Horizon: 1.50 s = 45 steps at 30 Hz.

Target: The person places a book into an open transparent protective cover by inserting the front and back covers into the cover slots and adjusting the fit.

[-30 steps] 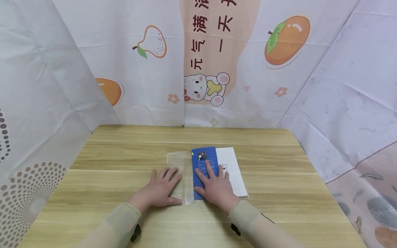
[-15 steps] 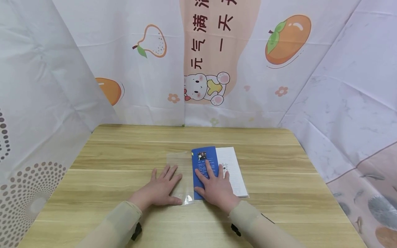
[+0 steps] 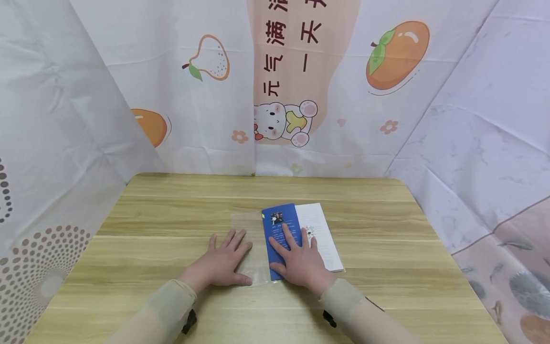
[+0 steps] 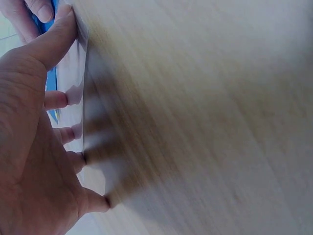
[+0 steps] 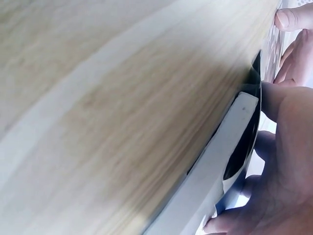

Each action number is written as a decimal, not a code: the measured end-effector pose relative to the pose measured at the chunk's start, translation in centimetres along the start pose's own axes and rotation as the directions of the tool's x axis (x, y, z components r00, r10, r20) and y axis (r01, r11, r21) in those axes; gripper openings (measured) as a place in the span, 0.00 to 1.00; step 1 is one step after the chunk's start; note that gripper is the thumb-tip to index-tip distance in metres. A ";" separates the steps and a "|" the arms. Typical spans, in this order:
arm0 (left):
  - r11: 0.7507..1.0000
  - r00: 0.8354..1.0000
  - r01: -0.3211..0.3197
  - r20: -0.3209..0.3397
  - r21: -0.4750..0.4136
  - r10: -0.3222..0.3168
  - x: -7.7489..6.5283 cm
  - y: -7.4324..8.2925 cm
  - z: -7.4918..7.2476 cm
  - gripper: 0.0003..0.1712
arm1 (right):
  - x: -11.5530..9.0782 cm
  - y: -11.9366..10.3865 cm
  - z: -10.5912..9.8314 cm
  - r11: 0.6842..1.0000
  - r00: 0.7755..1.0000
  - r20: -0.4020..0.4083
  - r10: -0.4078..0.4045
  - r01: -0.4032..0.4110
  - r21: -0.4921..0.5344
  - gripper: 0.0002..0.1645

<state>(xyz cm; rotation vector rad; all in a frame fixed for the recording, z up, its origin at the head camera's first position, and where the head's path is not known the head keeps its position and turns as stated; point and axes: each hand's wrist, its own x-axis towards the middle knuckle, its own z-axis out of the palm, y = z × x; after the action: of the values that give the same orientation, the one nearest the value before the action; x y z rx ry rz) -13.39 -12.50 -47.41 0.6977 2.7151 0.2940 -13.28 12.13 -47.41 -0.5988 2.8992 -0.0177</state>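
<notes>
A book with a blue cover flap [image 3: 275,227] folded out to the left lies on the table, its white printed page [image 3: 324,239] showing on the right. My right hand [image 3: 301,263] rests on the flap with fingers spread and straight. To the left of the flap extends a sheet of clear plastic [image 3: 253,272]. On its left part lies my left hand [image 3: 221,263], palm down, fingers spread. In the left wrist view the fingertips [image 4: 100,203] touch down along the plastic's edge. The right wrist view shows the thickness of the page block [image 5: 205,171] beneath the curved flap.
The wooden table [image 3: 172,205] extends around the book on all sides. A printed curtain [image 3: 206,119] hangs behind its far edge, and more cloth [image 3: 472,143] hangs at both sides. Dark straps show at both wrists.
The book has turned slightly counterclockwise, its top edge shifting left and the flap's lower corner a little right. My right hand has moved slightly with it; the left hand stays in place.
</notes>
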 end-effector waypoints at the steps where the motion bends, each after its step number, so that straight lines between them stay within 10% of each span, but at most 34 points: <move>1: 1.000 1.000 0.001 0.000 -0.001 -0.001 0.0 0.0 0.0 0.56 | 0.0 0.0 0.0 1.000 1.000 0.000 -0.003 0.003 0.002 0.40; 28: 1.000 1.000 -0.008 0.007 0.000 0.008 0.0 -0.2 0.1 0.56 | 0.2 0.2 0.1 0.996 0.948 -0.304 -0.092 0.089 -0.023 0.43; 45: 1.000 1.000 0.002 0.011 0.000 -0.002 0.0 -0.2 0.1 0.57 | 0.3 -0.3 -0.3 0.992 0.934 -0.334 -0.124 0.128 -0.010 0.44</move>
<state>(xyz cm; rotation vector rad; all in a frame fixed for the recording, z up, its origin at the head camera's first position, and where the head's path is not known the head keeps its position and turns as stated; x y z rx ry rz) -13.46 -12.62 -47.56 0.6942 2.7055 0.2896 -13.50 11.67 -47.14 -0.8547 3.1751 -0.1707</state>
